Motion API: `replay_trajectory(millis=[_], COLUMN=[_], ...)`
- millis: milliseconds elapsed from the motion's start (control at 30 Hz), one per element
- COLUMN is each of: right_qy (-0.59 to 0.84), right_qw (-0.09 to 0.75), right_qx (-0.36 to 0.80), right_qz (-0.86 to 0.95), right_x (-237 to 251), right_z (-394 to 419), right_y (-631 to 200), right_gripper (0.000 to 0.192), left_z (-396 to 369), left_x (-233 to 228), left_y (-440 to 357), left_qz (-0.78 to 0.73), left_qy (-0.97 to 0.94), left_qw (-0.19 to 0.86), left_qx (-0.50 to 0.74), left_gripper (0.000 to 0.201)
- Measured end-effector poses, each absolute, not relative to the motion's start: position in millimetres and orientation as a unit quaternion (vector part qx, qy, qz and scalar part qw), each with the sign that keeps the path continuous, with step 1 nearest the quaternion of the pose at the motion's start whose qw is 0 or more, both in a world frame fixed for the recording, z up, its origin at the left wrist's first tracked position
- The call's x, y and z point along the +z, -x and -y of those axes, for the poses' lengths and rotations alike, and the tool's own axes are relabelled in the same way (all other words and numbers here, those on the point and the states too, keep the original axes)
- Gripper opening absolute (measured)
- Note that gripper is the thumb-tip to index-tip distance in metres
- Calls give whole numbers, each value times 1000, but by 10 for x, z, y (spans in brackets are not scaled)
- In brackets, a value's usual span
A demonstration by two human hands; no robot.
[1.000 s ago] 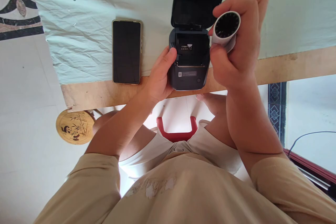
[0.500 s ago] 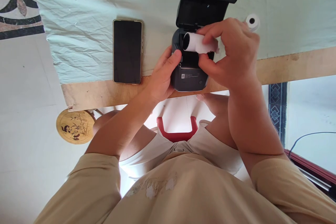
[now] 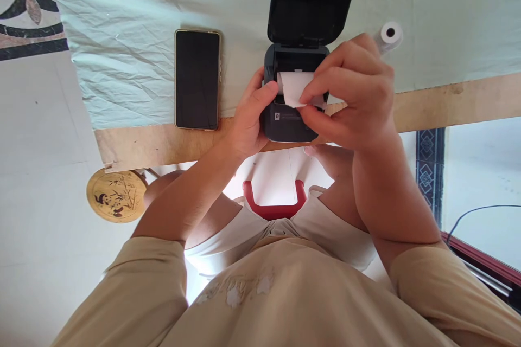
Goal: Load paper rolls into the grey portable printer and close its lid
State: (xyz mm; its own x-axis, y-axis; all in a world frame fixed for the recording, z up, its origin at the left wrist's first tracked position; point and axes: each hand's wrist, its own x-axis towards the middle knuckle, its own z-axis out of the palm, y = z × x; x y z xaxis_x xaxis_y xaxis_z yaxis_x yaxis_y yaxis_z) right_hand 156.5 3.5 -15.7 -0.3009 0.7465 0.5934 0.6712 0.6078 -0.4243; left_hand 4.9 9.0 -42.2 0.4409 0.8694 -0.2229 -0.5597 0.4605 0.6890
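A black portable printer (image 3: 291, 126) sits at the table's front edge, its lid (image 3: 309, 16) swung up and back. My left hand (image 3: 254, 116) grips the printer's left side, thumb on top by the opening. Inside the compartment lies a white paper roll (image 3: 295, 87), its torn loose end toward me. My right hand (image 3: 350, 95) pinches that loose end between thumb and fingers and covers the right part of the roll. A second white paper roll (image 3: 389, 35) stands on the cloth just beyond my right hand.
A smartphone (image 3: 197, 80) with a dark screen lies left of the printer. Pale green cloth (image 3: 134, 54) covers the table up to a bare wooden edge (image 3: 138, 146). Below are a round wooden stool (image 3: 116, 196) and a red frame (image 3: 274, 211) between my legs.
The paper roll has gone down from above the opening into the printer's compartment. My right hand has shifted its pinch to the paper's loose end. The printer and lid tilted slightly left.
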Motion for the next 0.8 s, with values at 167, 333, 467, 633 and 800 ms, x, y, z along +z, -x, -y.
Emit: replay_trajectory(millis=[167,333,467,633,800], right_qy=[410,445,493,445,425], right_qw=[368,509,619,627,619], right_qx=[108,124,169,369,317], right_qz=[827,726,587,523,580], right_x=[-170,-226,-257,-269,-366], right_z=[12,-31,-109,-169,-211], right_y=[-1534,-1580,-1561,-1435,-1471], right_gripper=[10,7,23,27,23], left_z=[-86,-71,-61,-58,-66], left_x=[-441,-454,-457,-457,-463], left_y=[-35,-46,-39,-20,-6], left_qz=[-292,-333,-321,-343,-352], left_qy=[-269,-292,-309,-318,-311], left_qw=[803,784,786,778,786], left_qx=[445,435,428,419,402], left_gripper=[21,36,46,53,55])
